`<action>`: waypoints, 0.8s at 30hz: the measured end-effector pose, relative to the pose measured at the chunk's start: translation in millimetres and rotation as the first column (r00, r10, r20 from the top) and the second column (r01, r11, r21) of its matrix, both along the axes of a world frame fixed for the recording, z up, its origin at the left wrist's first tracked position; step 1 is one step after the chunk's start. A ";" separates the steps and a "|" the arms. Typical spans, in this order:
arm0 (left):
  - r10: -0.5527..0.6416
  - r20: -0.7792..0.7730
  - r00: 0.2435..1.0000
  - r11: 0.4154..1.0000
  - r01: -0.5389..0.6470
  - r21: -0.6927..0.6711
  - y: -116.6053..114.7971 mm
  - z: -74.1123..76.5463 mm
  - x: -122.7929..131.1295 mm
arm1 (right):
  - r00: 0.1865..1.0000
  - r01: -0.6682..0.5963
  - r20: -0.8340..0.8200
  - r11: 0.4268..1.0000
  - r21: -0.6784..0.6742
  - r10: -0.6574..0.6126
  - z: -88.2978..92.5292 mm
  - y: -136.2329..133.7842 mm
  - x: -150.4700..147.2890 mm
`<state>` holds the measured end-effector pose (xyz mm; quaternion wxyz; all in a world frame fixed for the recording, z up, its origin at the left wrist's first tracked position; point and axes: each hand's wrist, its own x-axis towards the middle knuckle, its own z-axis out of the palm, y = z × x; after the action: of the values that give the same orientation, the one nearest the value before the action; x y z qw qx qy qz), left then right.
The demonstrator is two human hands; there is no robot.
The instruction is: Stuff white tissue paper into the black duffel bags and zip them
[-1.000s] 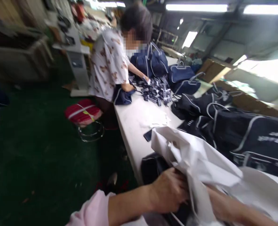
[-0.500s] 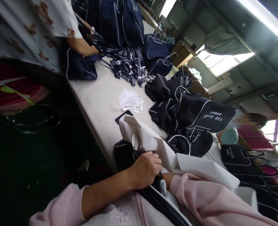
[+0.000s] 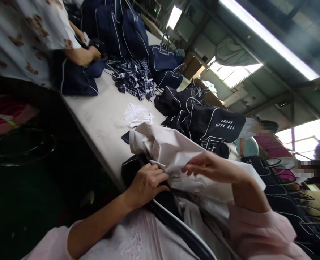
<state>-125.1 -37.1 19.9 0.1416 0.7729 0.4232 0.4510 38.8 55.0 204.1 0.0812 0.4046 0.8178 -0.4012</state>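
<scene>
A black bag with white piping [image 3: 181,225] lies at the table's near edge, against my body. My left hand [image 3: 148,183] is closed on its opening, fingers curled over the dark fabric. Large crumpled white paper [image 3: 167,146] sticks out beside the bag, spreading to the right; how far it reaches inside is hidden. Above this paper my right hand [image 3: 211,168] is raised, its fingers loosely bent and apart, with nothing seen in them. Just beyond the paper, a dark flat piece [image 3: 125,137] lies partly covered.
White tags [image 3: 138,115] and a heap of printed black straps [image 3: 134,77] lie farther up the table [image 3: 94,119]. Black bags [image 3: 216,122] crowd the right side. A co-worker's hand [image 3: 94,52] is at a navy bag [image 3: 75,77] at the far left.
My right hand has come out from behind the bag and paper, rising to the right. My left hand stays on the bag, its fingers slightly looser. The view has shifted right.
</scene>
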 end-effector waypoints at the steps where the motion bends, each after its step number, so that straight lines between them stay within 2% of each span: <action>1: -0.017 0.003 1.000 1.000 0.017 0.003 0.7 0.2 0.9 | 0.997 0.062 -0.051 0.991 0.120 -0.056 7.6 8.9 -6.4; 2: -0.021 0.012 1.000 1.000 0.021 0.010 1.5 0.1 2.1 | 0.985 0.150 -0.129 0.944 0.293 -0.116 10.9 19.3 -16.6; 3: -0.016 0.021 1.000 1.000 0.016 0.016 2.2 -0.1 3.5 | 0.964 0.240 -0.220 0.842 0.483 -0.149 9.3 31.1 -29.8; 4: -0.006 0.025 1.000 1.000 0.006 0.019 2.6 -0.5 5.0 | 0.947 0.299 -0.293 0.705 0.643 -0.135 2.8 43.9 -44.9; 5: 0.008 0.025 1.000 1.000 -0.009 0.019 2.5 -1.0 6.2 | 0.951 0.288 -0.295 0.607 0.741 -0.092 -7.9 57.3 -60.5; 6: 0.022 0.024 0.999 1.000 -0.023 0.015 1.9 -1.6 6.9 | 0.970 0.217 -0.239 0.593 0.776 -0.041 -21.6 70.4 -74.9; 7: 0.033 0.024 0.999 0.999 -0.034 0.011 0.9 -2.3 7.2 | 0.988 0.119 -0.157 0.668 0.734 -0.004 -37.1 82.4 -86.8; 8: 0.038 0.030 0.999 0.999 -0.039 0.009 -0.5 -3.1 6.9 | 0.997 0.030 -0.079 0.791 0.611 0.023 -52.8 92.3 -95.2; 9: 0.032 0.043 0.999 0.999 -0.033 0.011 -2.1 -4.0 6.2 | 0.999 -0.037 -0.018 0.901 0.433 0.049 -67.5 99.1 -99.3; 10: 0.024 0.069 0.997 0.999 -0.025 0.022 -3.8 -5.0 5.1 | 0.997 -0.077 0.024 0.965 0.250 0.073 -80.1 102.3 -99.1; 11: 0.012 0.105 0.994 0.999 -0.016 0.040 -5.6 -6.1 4.1 | 0.993 -0.110 0.043 0.988 0.109 0.106 -89.8 101.7 -94.7; 12: 0.002 0.148 0.989 0.998 -0.011 0.061 -7.4 -7.1 3.3 | 0.988 -0.149 0.038 0.988 0.030 0.148 -96.1 97.2 -86.7; 14: -0.007 0.235 0.972 0.995 -0.017 0.100 -11.1 -8.4 3.2 | 0.968 -0.251 -0.018 0.968 0.002 0.251 -97.8 78.7 -63.7; 16: 0.005 0.295 0.956 0.991 -0.044 0.126 -15.6 -7.7 5.8 | 0.932 -0.350 -0.100 0.937 -0.009 0.347 -86.4 52.5 -37.6; 19: 0.001 0.306 0.952 0.985 -0.053 0.164 -24.5 -1.9 12.7 | 0.899 -0.420 -0.146 0.907 -0.032 0.412 -58.2 11.7 -4.4; 22: -0.061 0.278 0.959 0.979 0.002 0.205 -33.2 6.3 19.4 | 0.932 -0.353 -0.112 0.932 -0.083 0.344 -39.1 -20.6 20.9; 24: -0.109 0.250 0.962 0.974 0.053 0.222 -36.4 10.4 22.6 | 0.964 -0.260 -0.087 0.954 -0.148 0.250 -39.9 -36.3 34.8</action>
<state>-102.4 -73.5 30.3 0.1305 0.7345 0.3178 0.5852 73.6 18.7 164.2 0.1366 0.2743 0.8310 -0.4642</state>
